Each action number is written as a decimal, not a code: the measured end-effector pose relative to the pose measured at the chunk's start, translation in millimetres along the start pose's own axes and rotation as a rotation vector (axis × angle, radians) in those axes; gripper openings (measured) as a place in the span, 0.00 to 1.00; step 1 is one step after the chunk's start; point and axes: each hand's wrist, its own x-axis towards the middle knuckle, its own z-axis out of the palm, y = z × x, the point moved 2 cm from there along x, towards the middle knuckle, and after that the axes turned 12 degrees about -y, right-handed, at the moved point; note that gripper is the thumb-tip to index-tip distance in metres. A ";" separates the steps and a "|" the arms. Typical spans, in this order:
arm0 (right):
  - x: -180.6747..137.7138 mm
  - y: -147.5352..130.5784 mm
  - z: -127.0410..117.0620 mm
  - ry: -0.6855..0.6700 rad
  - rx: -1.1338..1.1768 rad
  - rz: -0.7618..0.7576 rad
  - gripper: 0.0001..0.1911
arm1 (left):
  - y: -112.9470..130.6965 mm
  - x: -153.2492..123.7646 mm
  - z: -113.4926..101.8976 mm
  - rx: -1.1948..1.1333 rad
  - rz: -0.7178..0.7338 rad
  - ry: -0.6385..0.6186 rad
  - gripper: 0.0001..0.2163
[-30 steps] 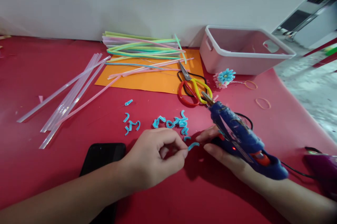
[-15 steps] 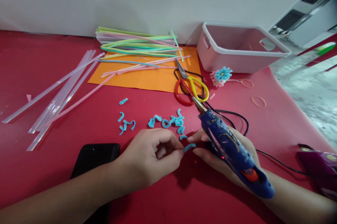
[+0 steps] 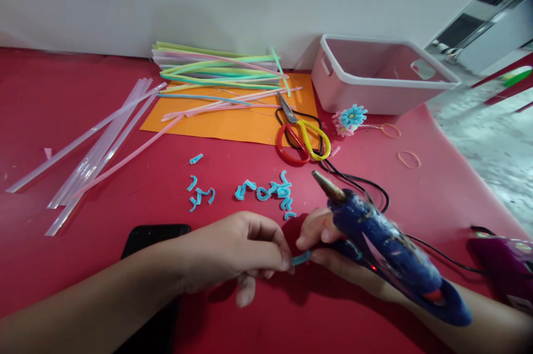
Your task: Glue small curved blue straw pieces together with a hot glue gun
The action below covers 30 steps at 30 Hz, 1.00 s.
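Between thumb and finger, my left hand [image 3: 254, 251] pinches one end of a short blue pipe cleaner piece [image 3: 301, 258]. My right hand [image 3: 328, 243] is wrapped round a dark blue hot glue gun [image 3: 387, 243], whose metal nozzle points up and to the left; a small red light glows on its body. The right thumb tip is at the piece's other end. Just beyond my hands lie several curled blue pipe cleaner pieces [image 3: 283, 191]. Another small group of blue pieces [image 3: 199, 197] lies to the left, near a blue piece on a thin wire [image 3: 196, 159].
Scissors [image 3: 291, 116] with red and yellow handles rest on orange paper [image 3: 233, 124], beside colourful pipe cleaners [image 3: 216, 68]. Clear glue sticks [image 3: 97, 154] lie left, a black phone [image 3: 152, 237] under my left forearm. A pink bin [image 3: 375, 93], pipe cleaner flowers [image 3: 353, 116] and a black cord [image 3: 358, 177] are right.
Both hands have come nearer to me with the blue piece. The glue gun has moved down and right, its nozzle now clear of the scissors. My left hand's lower fingers have uncurled somewhat.
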 end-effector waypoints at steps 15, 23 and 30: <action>-0.2 3.7 -2.5 0.007 0.208 0.305 0.06 | 2.8 3.2 3.9 -0.042 0.099 0.071 0.03; 7.4 2.4 -7.6 0.102 0.281 0.337 0.13 | 1.3 -4.3 12.0 0.669 0.446 0.337 0.10; 5.1 5.3 -8.4 0.104 0.262 0.421 0.15 | 1.5 -6.2 12.0 0.929 0.542 0.406 0.09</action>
